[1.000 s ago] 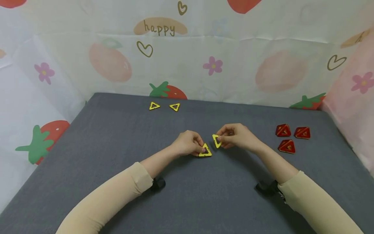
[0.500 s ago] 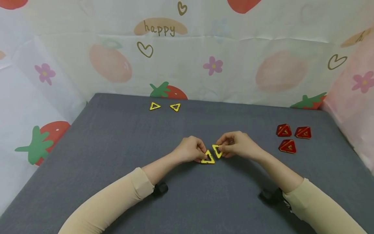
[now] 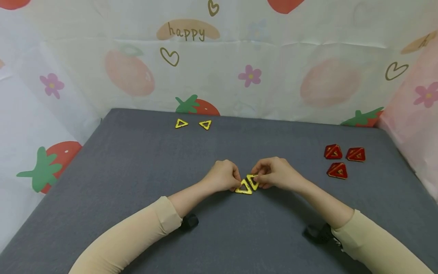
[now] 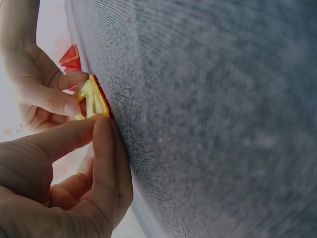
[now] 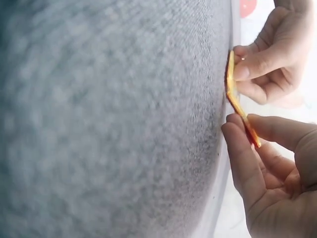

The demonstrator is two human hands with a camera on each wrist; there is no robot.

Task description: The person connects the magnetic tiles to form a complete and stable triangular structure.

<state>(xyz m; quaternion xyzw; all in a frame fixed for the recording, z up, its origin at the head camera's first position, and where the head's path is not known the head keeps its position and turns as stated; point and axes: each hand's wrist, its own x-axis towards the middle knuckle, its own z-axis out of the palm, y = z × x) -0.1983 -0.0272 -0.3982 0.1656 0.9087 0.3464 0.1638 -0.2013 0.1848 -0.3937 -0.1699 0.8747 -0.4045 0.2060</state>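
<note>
Two yellow triangular frame tiles meet edge to edge at the middle of the table. My left hand (image 3: 223, 176) pinches the left triangle tile (image 3: 244, 192) by its side, thumb against fingers. The right triangle tile (image 3: 252, 183) is pinched by my right hand (image 3: 278, 174). In the right wrist view the two joined tiles (image 5: 231, 84) form a slight bend, the right one tilted, and their undersides look red. The left wrist view has the left fingertips (image 4: 103, 124) at the near end of the yellow tiles.
Two more yellow triangle tiles (image 3: 205, 125) lie near the back edge, left of centre. Three red triangular pieces (image 3: 337, 170) sit at the right. A grey cloth (image 3: 137, 160) covers the table, with a printed curtain (image 3: 219, 76) behind it.
Both hands have come slightly nearer to the person. The right hand's tile has closed the gap to the left one, and their edges now meet.
</note>
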